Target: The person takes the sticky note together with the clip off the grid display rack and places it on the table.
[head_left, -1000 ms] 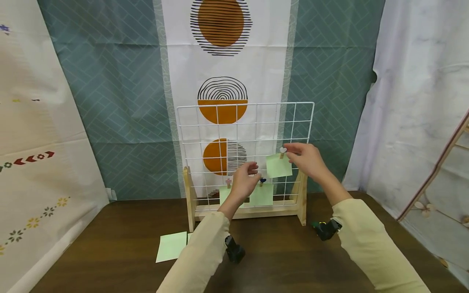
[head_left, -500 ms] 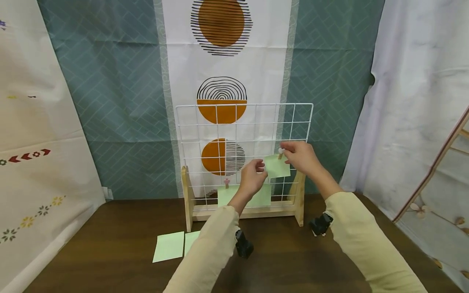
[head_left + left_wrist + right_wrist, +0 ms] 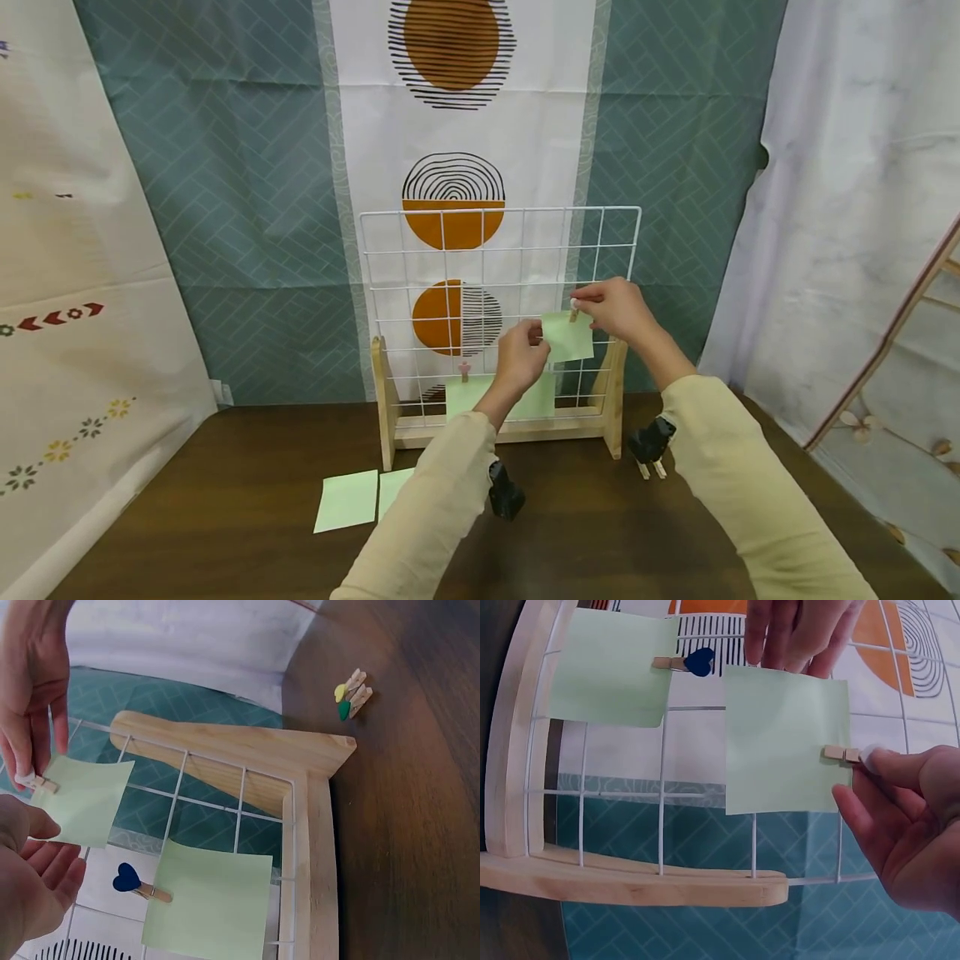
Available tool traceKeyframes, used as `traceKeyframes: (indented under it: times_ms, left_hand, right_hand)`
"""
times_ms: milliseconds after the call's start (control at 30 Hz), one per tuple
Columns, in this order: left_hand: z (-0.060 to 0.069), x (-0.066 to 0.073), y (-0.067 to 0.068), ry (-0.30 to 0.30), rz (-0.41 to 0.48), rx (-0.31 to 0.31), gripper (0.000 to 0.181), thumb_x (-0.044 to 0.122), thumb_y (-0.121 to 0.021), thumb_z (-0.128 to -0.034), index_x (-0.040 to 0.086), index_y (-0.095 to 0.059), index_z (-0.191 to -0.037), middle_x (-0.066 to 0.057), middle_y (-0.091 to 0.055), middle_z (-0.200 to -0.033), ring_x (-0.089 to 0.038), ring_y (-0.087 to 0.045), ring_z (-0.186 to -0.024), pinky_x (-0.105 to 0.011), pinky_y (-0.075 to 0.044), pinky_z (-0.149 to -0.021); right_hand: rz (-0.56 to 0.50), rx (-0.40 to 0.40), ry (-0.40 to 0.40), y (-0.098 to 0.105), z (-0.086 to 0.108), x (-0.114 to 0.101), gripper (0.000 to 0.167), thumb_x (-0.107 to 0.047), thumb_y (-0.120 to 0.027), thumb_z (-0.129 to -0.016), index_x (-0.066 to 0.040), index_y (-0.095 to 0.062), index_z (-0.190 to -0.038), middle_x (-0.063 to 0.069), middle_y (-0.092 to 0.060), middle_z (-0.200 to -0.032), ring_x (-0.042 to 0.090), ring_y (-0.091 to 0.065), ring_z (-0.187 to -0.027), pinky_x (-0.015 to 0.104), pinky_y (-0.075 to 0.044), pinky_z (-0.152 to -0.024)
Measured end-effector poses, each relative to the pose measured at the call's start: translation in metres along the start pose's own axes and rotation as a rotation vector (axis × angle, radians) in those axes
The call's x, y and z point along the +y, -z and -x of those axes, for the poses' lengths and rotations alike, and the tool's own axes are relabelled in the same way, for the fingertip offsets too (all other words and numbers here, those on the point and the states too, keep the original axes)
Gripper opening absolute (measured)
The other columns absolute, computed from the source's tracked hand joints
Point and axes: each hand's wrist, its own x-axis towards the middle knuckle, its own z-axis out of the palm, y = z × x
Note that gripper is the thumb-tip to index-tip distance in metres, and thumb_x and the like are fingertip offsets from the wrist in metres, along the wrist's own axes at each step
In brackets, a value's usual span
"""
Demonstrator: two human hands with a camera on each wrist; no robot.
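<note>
My left hand (image 3: 522, 357) has moved right, onto the upper note (image 3: 567, 337). Two loose notes (image 3: 346, 502) lie off the front left corner of the rack (image 3: 570, 427). Toward the rack's right edge, my left hand pinches the upper note; my right hand (image 3: 618, 308) pinches its white clip (image 3: 841, 754).

The notes (image 3: 346, 502) are pale green, the grid (image 3: 501, 210) white, the clip tops (image 3: 127, 877) white, navy, pink, yellow and green, the table (image 3: 225, 475) dark brown, the sleeves (image 3: 435, 508) cream, the backdrop (image 3: 225, 183) teal herringbone, the circles (image 3: 452, 46) orange with black lines.
</note>
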Motion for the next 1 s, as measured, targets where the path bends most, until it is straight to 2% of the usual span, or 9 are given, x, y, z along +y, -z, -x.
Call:
traceKeyframes:
  times_ms: [233,467,767,1000]
  left_hand:
    - [-0.0030,0.0002,-0.0008,-0.006,-0.019,0.040,0.019,-0.001,-0.058,-0.0886,-0.006,-0.065,-0.105,-0.015,-0.068,-0.095,-0.026,-0.064,-0.090,-0.031,-0.051,-0.078]
    - [-0.0051,0.0007,-0.0037,-0.017,-0.046,0.115,0.010,0.003,-0.061,-0.0895,-0.003,-0.067,-0.095,-0.012,-0.069,-0.086,-0.024,-0.064,-0.082,-0.029,-0.050,-0.074]
    - [-0.0027,0.0017,-0.0038,-0.002,-0.026,0.125,0.010,0.003,-0.061,-0.0903,-0.004,-0.067,-0.096,-0.012,-0.068,-0.086,-0.023,-0.064,-0.081,-0.029,-0.051,-0.072]
    - [-0.0030,0.0041,-0.0047,0.008,-0.022,0.122,0.011,0.004,-0.061,-0.0902,-0.003,-0.068,-0.096,-0.011,-0.068,-0.086,-0.021,-0.063,-0.080,-0.027,-0.050,-0.071]
  right_hand:
    - [0.013,-0.013,-0.005,-0.0001,-0.0036,-0.0016,0.030,-0.010,-0.057,-0.098,0.005,-0.062,-0.123,0.024,-0.062,-0.119,0.035,-0.066,-0.092,0.041,-0.054,-0.077]
    - [0.052,0.015,0.024,-0.0033,-0.0062,0.0004,0.027,-0.009,-0.060,-0.096,0.004,-0.066,-0.117,0.023,-0.065,-0.114,0.036,-0.063,-0.101,0.046,-0.052,-0.081]
    - [0.137,0.084,0.059,-0.0049,-0.0064,0.0034,0.022,-0.012,-0.065,-0.093,0.001,-0.071,-0.109,0.018,-0.070,-0.103,0.036,-0.061,-0.103,0.048,-0.049,-0.084]
    - [0.199,0.156,0.075,-0.0079,-0.0042,0.0045,0.023,-0.017,-0.066,-0.092,-0.002,-0.073,-0.107,0.015,-0.071,-0.098,0.034,-0.063,-0.093,0.045,-0.049,-0.074]
